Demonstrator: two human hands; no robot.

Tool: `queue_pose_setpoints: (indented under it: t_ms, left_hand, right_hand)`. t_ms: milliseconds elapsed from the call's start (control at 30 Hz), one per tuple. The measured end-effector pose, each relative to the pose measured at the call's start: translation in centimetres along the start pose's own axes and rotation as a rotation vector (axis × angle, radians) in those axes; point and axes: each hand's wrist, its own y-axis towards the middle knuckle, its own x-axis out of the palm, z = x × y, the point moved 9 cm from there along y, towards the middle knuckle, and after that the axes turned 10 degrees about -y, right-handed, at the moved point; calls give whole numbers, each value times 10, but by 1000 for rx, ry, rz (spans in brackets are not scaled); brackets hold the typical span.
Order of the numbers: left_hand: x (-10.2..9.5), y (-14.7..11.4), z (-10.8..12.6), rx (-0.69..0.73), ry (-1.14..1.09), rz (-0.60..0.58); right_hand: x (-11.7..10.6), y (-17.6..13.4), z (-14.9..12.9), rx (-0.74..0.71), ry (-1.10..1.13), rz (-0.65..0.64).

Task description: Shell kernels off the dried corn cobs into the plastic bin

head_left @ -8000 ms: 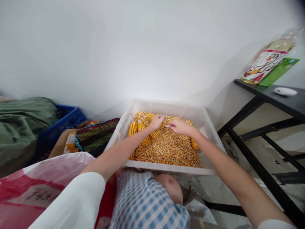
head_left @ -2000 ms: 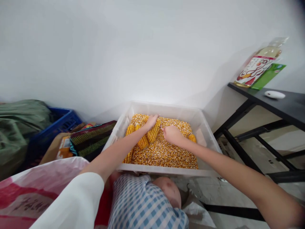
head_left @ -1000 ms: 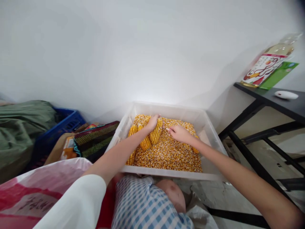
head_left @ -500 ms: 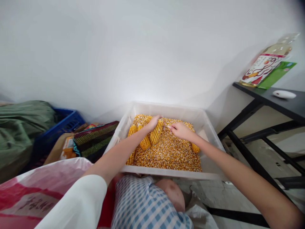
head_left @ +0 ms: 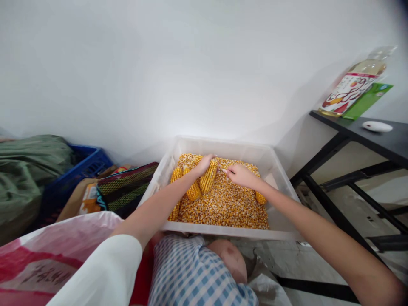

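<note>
- Green cloth (head_left: 32,161) is lying far left of both hands, slumping over a blue crate (head_left: 95,159), which seems to be keeping it gathered.
- Nearer the left hand (head_left: 205,165), a dark mesh bag (head_left: 127,187) is sitting beside the tub (head_left: 229,231); below its forearm a red-and-white sack (head_left: 57,259) is bulging.
- Just left of and below that hand, other cobs (head_left: 193,192) are lying side by side on the kernels, probably leaning together so as not to roll.
- The left hand is curling, partly closed, over the upper end of a corn cob (head_left: 208,177), apparently steadying it at a slant; the lower end is pointing towards the body.
- Loose kernels (head_left: 223,208) are spreading beneath both hands, the tub walls keeping them in.
- The right hand (head_left: 241,175) is closing its fingers around something slim (head_left: 220,170), too small to identify, and is aiming it at the cob's side.
- Right of that wrist, one more cob (head_left: 260,198) is resting.
- Farther right, a black table (head_left: 347,124) is holding a bottle (head_left: 349,91) and a green packet (head_left: 366,102), seemingly out of the hands' way.
</note>
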Motion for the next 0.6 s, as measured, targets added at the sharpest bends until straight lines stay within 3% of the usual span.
queue_pose_setpoints:
  t_ms: [100, 400, 600]
  left_hand:
    - [6, 0, -7, -71, -83, -76]
    - [4, 2, -5, -33, -29, -70]
    - [-2, 6, 10, 156, 297, 47]
  right_hand:
    - [0, -1, 2, 17, -3, 18]
    - [6, 1, 1, 11, -40, 51]
    - [10, -3, -3, -7, -107, 18]
